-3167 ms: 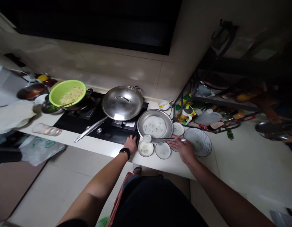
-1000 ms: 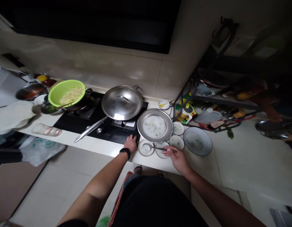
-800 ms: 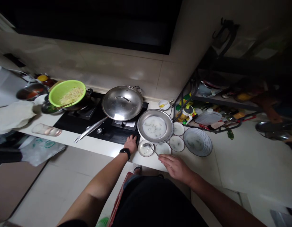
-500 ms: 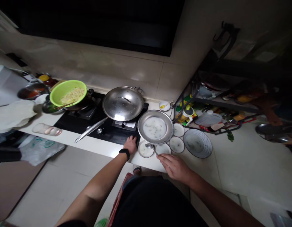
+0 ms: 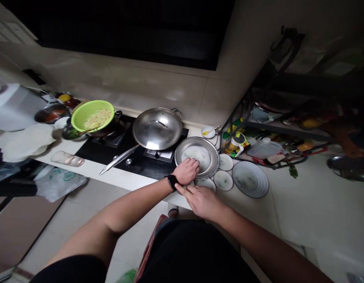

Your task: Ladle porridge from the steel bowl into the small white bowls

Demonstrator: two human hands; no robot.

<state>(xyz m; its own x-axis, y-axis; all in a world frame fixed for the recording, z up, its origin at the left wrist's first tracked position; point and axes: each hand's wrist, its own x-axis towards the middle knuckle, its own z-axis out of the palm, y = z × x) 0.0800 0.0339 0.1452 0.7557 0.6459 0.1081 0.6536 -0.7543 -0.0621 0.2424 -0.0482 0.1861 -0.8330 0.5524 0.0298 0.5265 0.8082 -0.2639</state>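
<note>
Basin of round silver steel (image 5: 213,157) sits under our left grip (image 5: 186,171), our right grip (image 5: 203,201) by the black wristwatch (image 5: 172,182); we cannot tell whether either clamps anything.

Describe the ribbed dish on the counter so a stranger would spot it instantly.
Start at the lidded pan on the black stove and go right past the steel basin. Beyond the small dishes sits the ribbed dish. It is far larger than them, and fine stripes line its broad rim.
</note>
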